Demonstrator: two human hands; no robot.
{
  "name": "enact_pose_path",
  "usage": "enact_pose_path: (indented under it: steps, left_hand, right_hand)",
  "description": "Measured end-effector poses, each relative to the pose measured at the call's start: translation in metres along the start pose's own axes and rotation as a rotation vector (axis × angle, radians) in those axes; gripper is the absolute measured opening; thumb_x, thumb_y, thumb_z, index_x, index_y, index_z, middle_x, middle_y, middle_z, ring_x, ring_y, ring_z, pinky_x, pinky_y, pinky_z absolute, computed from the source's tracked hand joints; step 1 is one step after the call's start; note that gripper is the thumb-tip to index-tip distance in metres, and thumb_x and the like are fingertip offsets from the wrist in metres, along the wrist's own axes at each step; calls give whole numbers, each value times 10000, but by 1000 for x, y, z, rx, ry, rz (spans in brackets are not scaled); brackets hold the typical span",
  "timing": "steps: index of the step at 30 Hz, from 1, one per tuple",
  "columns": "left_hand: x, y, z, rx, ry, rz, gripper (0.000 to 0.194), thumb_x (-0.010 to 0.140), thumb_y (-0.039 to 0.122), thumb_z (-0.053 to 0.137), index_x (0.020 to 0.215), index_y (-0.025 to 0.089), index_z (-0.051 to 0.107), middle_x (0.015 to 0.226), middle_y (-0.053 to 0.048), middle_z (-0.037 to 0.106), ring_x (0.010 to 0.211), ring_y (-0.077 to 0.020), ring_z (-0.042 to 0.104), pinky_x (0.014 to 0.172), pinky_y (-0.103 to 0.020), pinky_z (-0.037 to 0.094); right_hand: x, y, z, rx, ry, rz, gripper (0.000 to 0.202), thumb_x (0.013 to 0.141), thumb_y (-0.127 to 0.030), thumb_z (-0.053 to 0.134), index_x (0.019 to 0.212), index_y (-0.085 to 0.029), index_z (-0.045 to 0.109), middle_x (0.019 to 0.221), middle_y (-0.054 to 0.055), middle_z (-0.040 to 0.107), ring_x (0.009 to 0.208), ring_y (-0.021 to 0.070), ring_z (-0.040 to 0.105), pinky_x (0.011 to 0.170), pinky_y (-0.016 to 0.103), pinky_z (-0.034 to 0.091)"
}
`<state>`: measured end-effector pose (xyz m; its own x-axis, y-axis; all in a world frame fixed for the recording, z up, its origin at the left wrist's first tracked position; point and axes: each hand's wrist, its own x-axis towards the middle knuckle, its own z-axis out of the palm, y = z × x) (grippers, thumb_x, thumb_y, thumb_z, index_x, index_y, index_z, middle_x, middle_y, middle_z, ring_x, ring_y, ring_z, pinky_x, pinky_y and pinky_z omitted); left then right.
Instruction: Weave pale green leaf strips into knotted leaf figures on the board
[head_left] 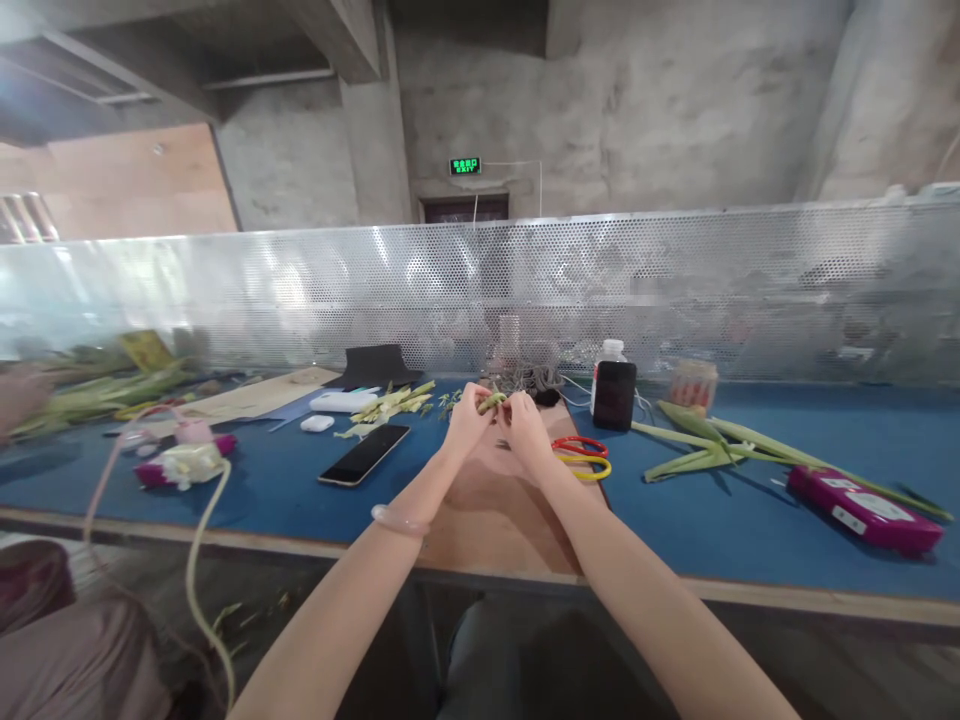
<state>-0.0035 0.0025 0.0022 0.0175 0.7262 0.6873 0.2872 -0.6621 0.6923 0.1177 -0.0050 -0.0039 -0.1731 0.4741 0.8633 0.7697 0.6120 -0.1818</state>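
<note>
Left hand (469, 415) and right hand (523, 415), fingers pinching one green leaf piece (491, 402) between them (folding, seemingly); next move probably calls for steady grip

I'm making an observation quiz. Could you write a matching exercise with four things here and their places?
Things
1. Green plant piece
2. Bracelet
3. Exit sign
4. Flat-lying phone

Places
A. High on the wall
B. Flat on the blue tabletop
C. Around the left forearm
D. Between left hand and right hand

Pairs: 1-D, 2-C, 3-A, 4-B
</note>
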Motion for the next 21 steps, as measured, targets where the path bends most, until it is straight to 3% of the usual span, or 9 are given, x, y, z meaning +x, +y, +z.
enact_pose_path:
  steps: [6, 11, 17, 21]
  left_hand:
    - [-1, 8, -2, 70, 11, 55, 118, 698, 182, 556, 777, 199, 470, 682, 22, 553, 632, -126, 543, 571, -216, 410]
    - [-2, 10, -1, 50, -9, 56, 102, 712, 208, 549, 755, 204, 457, 626, 41, 540, 585, -116, 544, 537, -202, 411]
    - [-1, 4, -1, -52, -10, 10, 140, 706, 215, 551, 802, 211, 449, 670, 40, 539, 593, -106, 547, 530, -194, 442]
    - [4, 1, -2, -153, 3, -36, 173, 713, 247, 545, 834, 210, 427, 732, 28, 526, 614, -102, 540, 531, -199, 462]
  right_hand:
    - [-1, -1, 3, 24, 48, 51, 94, 800, -173, 388, 718, -190, 430, 725, 58, 492, 722, 196, 451, 647, 302, 377]
    - [-1, -2, 0, 87, 81, 80, 111, 816, -203, 361, 761, -178, 456, 736, 57, 503, 702, 182, 457, 629, 292, 384]
    - [1, -2, -5, 211, 58, 15, 136, 805, -169, 383, 836, -151, 513, 815, 91, 521, 800, 196, 480, 730, 320, 409]
    - [3, -4, -7, 316, 23, -28, 260, 773, -83, 381, 966, -143, 545, 952, 110, 508, 895, 184, 489, 808, 317, 406]
